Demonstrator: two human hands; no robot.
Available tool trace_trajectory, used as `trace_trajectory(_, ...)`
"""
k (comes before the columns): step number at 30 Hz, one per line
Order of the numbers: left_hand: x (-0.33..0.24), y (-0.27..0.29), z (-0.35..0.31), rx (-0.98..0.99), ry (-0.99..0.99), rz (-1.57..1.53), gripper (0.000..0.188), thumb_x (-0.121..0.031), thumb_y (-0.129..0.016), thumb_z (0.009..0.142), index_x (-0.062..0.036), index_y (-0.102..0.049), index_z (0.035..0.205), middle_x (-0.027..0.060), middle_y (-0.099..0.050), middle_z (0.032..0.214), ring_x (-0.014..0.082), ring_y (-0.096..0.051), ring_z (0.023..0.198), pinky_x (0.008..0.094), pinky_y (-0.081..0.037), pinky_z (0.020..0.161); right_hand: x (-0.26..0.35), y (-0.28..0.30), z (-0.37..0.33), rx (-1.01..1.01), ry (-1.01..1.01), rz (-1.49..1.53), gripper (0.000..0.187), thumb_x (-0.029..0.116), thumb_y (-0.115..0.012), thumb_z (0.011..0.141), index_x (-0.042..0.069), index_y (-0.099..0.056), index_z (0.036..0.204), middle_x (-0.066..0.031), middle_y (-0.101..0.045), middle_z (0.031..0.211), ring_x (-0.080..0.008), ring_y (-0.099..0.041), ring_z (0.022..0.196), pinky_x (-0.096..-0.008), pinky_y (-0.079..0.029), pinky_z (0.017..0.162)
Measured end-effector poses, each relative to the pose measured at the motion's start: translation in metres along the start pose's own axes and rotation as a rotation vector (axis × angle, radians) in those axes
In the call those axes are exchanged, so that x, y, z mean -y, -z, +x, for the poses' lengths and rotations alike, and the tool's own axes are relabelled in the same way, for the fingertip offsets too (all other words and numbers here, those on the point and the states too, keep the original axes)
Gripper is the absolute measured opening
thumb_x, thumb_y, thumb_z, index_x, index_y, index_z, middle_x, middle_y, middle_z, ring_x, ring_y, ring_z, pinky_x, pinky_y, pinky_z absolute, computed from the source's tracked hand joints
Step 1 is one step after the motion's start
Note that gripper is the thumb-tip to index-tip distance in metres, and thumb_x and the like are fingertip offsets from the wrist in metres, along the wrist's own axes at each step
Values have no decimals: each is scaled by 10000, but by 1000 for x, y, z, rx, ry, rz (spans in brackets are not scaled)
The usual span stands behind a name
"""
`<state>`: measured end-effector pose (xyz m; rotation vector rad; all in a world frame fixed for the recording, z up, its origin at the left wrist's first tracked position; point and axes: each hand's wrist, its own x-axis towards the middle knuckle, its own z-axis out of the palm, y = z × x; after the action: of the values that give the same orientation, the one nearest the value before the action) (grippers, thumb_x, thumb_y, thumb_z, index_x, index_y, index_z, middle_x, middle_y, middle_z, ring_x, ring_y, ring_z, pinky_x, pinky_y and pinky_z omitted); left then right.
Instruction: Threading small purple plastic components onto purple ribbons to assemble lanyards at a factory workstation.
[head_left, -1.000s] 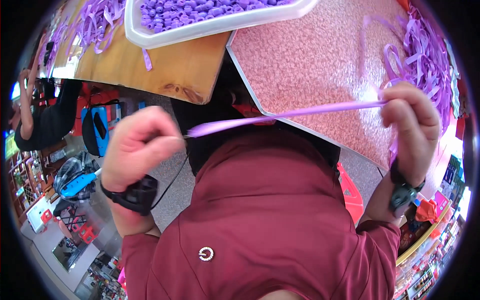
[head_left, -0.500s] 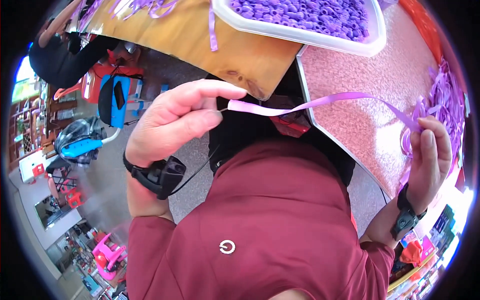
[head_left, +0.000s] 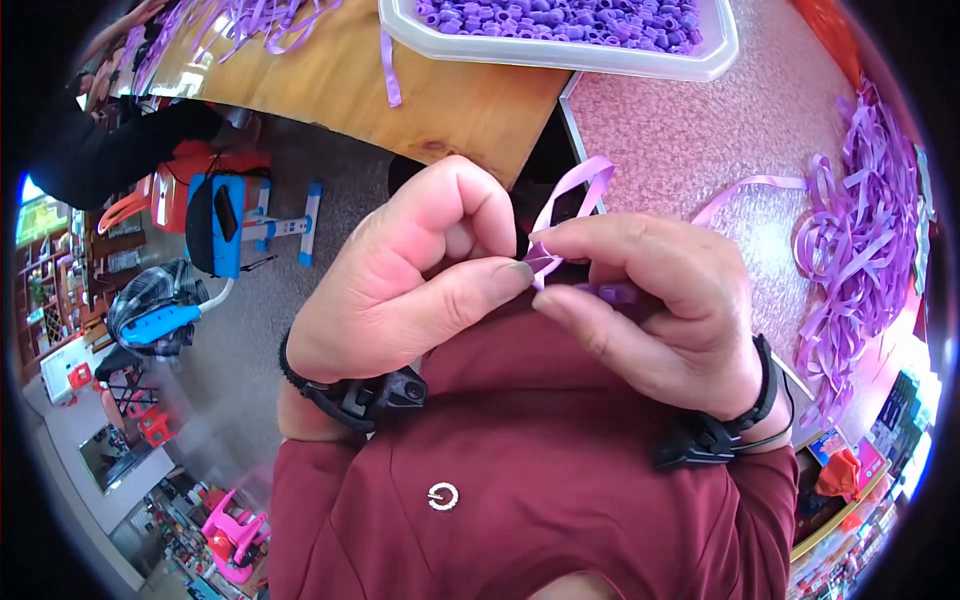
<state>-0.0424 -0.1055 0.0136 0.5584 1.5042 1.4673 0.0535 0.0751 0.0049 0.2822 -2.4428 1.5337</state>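
Note:
A lilac ribbon (head_left: 590,178) forms a loop above my fingertips, in front of my chest. My left hand (head_left: 415,290) is closed, with its thumb and forefinger pinching the ribbon. Thumb and forefinger of my right hand (head_left: 670,300) meet the left fingertips and pinch the same ribbon from the other side. Under the right fingers shows a darker purple bit (head_left: 615,292), too covered to tell what it is. The thin wire at the ribbon's end, visible earlier, cannot be made out now. Both wrists carry black strapped devices.
Beyond my hands, a white plastic tray (head_left: 560,58) of small purple bead-like pieces spans a wooden table (head_left: 450,120) and a pink speckled table (head_left: 680,130). Lilac ribbons pile up (head_left: 860,230) at the right. At far left are a person in black (head_left: 130,145) and a blue seat (head_left: 228,235).
My right hand has come in from the far right to meet my left hand. The ribbon, stretched between them before, is now bunched into a loop at the fingertips.

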Motion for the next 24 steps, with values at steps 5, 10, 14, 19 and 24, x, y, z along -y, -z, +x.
trace_trajectory(5, 6, -5, 4, 10, -47, -73, 166, -5, -522, 823, -26, -400, 934, 4, -458, 819, 33, -408, 698, 169, -328, 619, -9, -5, 0, -122, 51, 18, 162, -50, -642, 672, 20, -633, 819, -65, -584, 638, -139, -533, 523, -243, -391, 467)
trace_trajectory(10, 8, -11, 9, 47, -100, -91, 140, -19, -514, 838, -30, -403, 922, -5, -454, 797, 22, -397, 669, 160, -314, 584, -12, -3, 1, -211, 143, -72, 206, -81, -621, 622, 24, -629, 799, -53, -531, 566, -145, -486, 462, -263, -354, 427)
trace_trajectory(14, 7, -10, 10, -20, -48, 35, 113, -28, -503, 853, -35, -408, 912, -37, -437, 716, 3, -372, 595, 152, -277, 513, -14, 5, 0, -207, 148, -193, 221, -81, -626, 593, 24, -628, 788, -50, -493, 531, -164, -462, 434, -276, -341, 410)
trace_trajectory(19, 7, -17, 13, -88, -52, 177, 79, -36, -494, 871, -38, -422, 903, -45, -434, 648, -3, -360, 548, 149, -265, 482, -24, 8, -1, -253, 408, -544, 222, -55, -659, 562, 29, -618, 763, -49, -479, 543, -195, -449, 427, -294, -336, 400)
trace_trajectory(24, 7, -21, 16, -103, -98, 209, 68, -49, -501, 878, -25, -439, 897, -32, -461, 629, 6, -370, 515, 159, -281, 466, -29, 8, -2, -252, 413, -529, 230, -39, -672, 551, 32, -617, 762, -46, -482, 551, -192, -457, 435, -292, -346, 405)
